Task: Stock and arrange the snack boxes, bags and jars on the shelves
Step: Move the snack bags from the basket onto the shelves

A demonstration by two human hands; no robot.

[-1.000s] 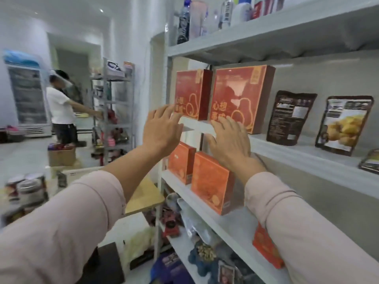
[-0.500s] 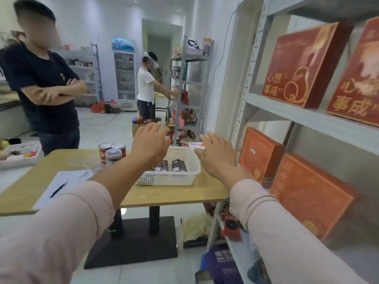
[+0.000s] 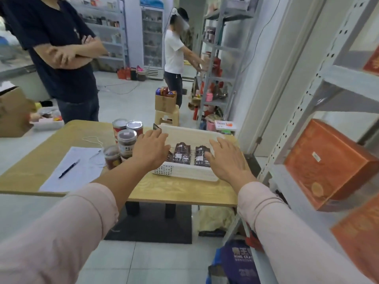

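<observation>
A white plastic basket sits on the wooden table and holds dark snack bags. My left hand hovers over the basket's left end, fingers spread, holding nothing. My right hand is spread over the basket's right end, covering part of a second dark bag. Several jars with dark contents stand left of the basket. On the grey shelf unit at my right stand orange boxes.
A paper sheet with a pen lies on the table's left. A person in a dark shirt stands behind the table; another in white works at a far shelf. A cardboard box sits on a stool. Bags lie on the floor.
My view has swung left and down from the shelf with red boxes to the table. Both hands left the shelf and now reach over the white basket.
</observation>
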